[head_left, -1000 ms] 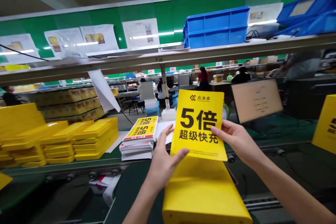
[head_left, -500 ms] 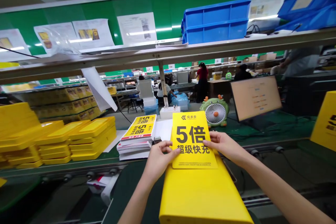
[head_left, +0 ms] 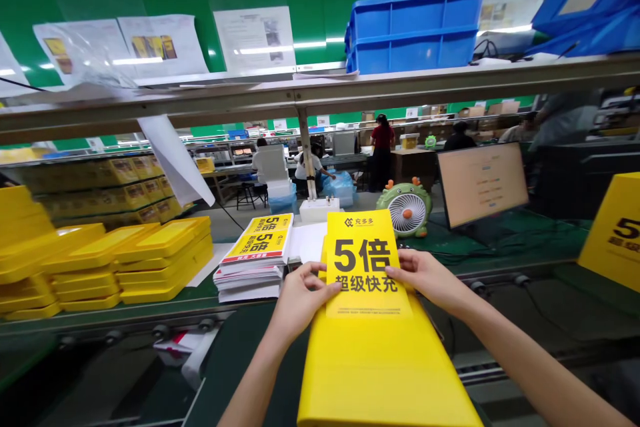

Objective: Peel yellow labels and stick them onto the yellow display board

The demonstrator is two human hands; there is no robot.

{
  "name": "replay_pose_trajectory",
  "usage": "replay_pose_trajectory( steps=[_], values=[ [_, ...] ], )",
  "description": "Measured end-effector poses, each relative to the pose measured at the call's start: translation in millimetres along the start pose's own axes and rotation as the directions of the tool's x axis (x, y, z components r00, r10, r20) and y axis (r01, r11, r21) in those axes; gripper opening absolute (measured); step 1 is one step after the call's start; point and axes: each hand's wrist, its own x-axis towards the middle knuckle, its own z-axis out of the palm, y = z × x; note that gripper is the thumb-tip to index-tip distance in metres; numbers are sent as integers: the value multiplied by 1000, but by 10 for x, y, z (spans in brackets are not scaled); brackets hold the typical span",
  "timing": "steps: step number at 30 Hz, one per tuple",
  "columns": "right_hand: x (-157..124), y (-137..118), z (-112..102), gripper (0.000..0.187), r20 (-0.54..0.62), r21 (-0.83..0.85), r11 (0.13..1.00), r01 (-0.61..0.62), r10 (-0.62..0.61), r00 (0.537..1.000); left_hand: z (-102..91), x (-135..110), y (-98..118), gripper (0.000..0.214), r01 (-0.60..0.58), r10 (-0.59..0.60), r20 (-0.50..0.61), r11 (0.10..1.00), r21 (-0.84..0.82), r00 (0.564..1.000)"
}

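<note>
A yellow printed label [head_left: 367, 263] with large black characters lies against the upper end of a long yellow casing [head_left: 380, 373]. Its lower edge appears flush with the casing's smooth surface. My left hand [head_left: 305, 293] pinches the label's left edge, thumb on top and fingers curled at the side. On the opposite edge, my right hand [head_left: 425, 277] has its thumb over the print and its fingers along the border. Whatever the fingertips touch behind the label is hidden. To the left of my left hand sits a stack of similar printed sheets [head_left: 257, 247].
Stacked yellow casings [head_left: 165, 247] stand at the left. Behind the work lie a green animal-shaped fan [head_left: 407, 210] and a monitor [head_left: 483, 183]. A blue crate [head_left: 415, 30] rests on the overhead shelf. Another printed yellow casing [head_left: 613, 233] is at the right. People work in the background.
The label's lower edge looks flatter against the casing than before. Both hands keep their hold on its sides. The view has shifted slightly, moving the left-hand stacks further left.
</note>
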Motion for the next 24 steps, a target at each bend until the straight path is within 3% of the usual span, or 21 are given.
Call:
replay_pose_trajectory(
  steps=[24],
  values=[
    [35,17,9,36,27,-37,999,-8,9,1000,-30,27,14,41,7,-7,7,999,37,1000]
  ],
)
